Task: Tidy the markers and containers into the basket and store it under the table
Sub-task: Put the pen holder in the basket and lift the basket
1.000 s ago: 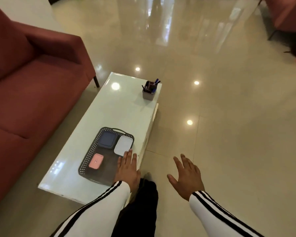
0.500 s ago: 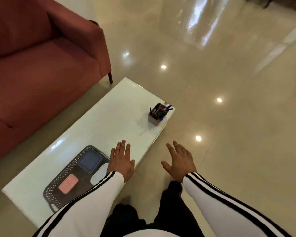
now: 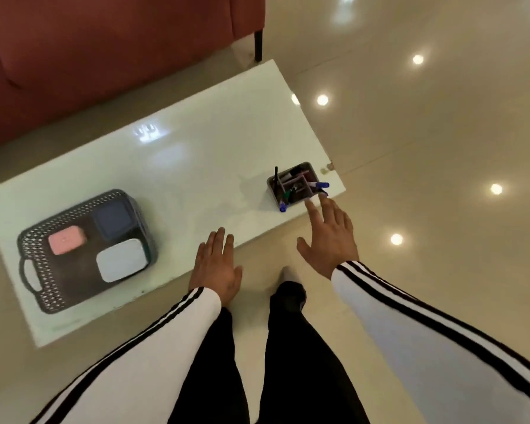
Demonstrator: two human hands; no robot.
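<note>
1. Head view, looking down: a person in white sleeves with black stripes stood at the long edge of a low white table [image 3: 196, 142], with a red sofa [image 3: 104, 50] beyond it and glossy tiled floor [image 3: 441, 148] to the right.
2. A dark perforated basket [image 3: 48, 301] sat at the left end of the table. It held a pink container [image 3: 67, 243], a dark blue container [image 3: 114, 218] and a white container [image 3: 122, 260], side by side and lids up.
3. A grey marker holder [image 3: 294, 186] stood near the table's right corner, well apart from the basket, with markers standing in it, among them a blue marker [image 3: 320, 185] leaning over its rim.
4. The right hand [image 3: 331, 237] was spread, fingers apart, its index fingertip just beside the holder. Whether it touched could not be told.
5. The left hand [image 3: 218, 270] hung flat and relaxed over the near table edge, holding nothing.
6. Change over the last second: the left hand had been resting at the basket. Since then the person had shifted along the table, and the right hand had come forward to the holder. The basket and its three containers had not moved.
7. Judgement: the containers looked packed, so the markers were probably next. After that, only stowing the basket under the table would remain
</note>
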